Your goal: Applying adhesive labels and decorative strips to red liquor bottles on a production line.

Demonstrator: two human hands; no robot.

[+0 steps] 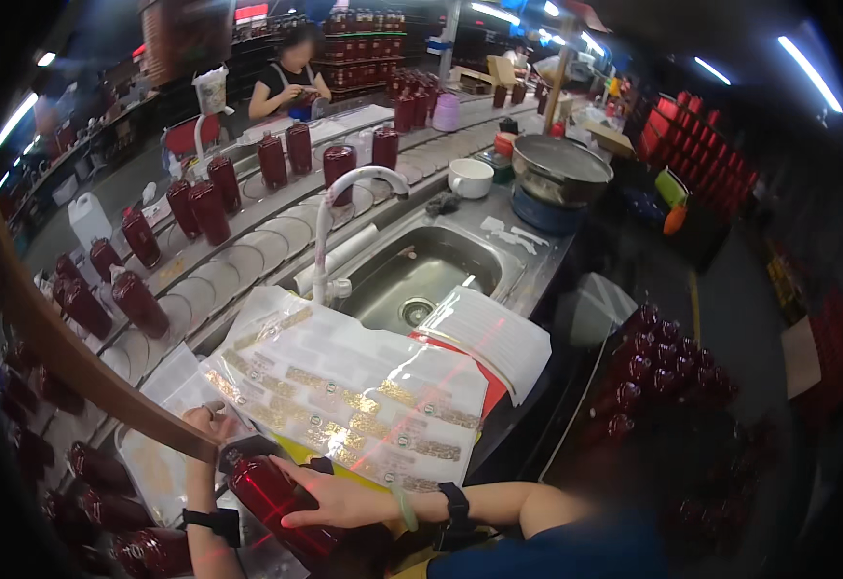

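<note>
A dark red glossy bottle (pixel 265 490) with a black neck lies tilted at the lower middle. My right hand (pixel 339 497) rests across its side, thumb and fingers spread around it. My left hand (pixel 205 423) is beyond the bottle's neck, by the left edge of a clear-backed sheet of gold decals (pixel 354 400). A brown curved bar (pixel 103 376) partly covers that hand. Its fingers look bent together, and whatever they hold is too small to make out. Thin red light lines cross the bottle and the sheet.
Behind the sheet are a steel sink (pixel 417 275), a curved faucet (pixel 323 232) and a stack of papers (pixel 487 333). Red bottles (pixel 209 212) stand along a conveyor of round plates (pixel 248 253). A white mug (pixel 470 178) and metal basin (pixel 561 162) stand farther back. Another person (pixel 291 82) sits across.
</note>
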